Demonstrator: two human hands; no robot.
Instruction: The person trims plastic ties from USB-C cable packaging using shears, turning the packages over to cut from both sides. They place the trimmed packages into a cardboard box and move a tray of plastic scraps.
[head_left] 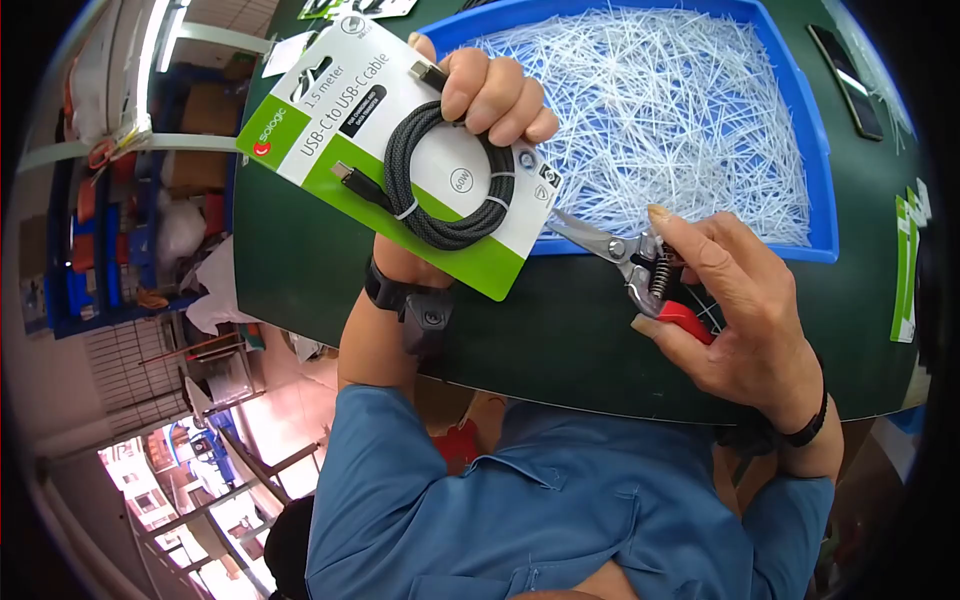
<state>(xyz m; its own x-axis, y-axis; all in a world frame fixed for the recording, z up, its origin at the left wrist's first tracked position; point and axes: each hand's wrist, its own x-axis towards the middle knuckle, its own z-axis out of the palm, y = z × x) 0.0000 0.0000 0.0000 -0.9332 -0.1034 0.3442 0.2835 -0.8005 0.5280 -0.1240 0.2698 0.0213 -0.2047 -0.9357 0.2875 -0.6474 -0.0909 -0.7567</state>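
The left hand [490,90] is gripping a packaged cable [445,175], its fingers curling over the top edge of the backing card [330,110] and pressing down on the coil. The cable is dark grey and braided, wound into a neat loop and fastened to the card by thin white ties, with one plug lying loose toward the card's left side. The card itself is white with bright green bands along two edges, and it is being held tilted above the dark green table [560,340], overlapping the near-left corner of the blue tray [815,190]. The tray is holding a heap of thin white plastic strips [660,110]. The right hand [740,300] is closing around the red handles of spring-loaded snips [640,265], whose metal blades are pointing left and reaching just under the card's lower right corner.
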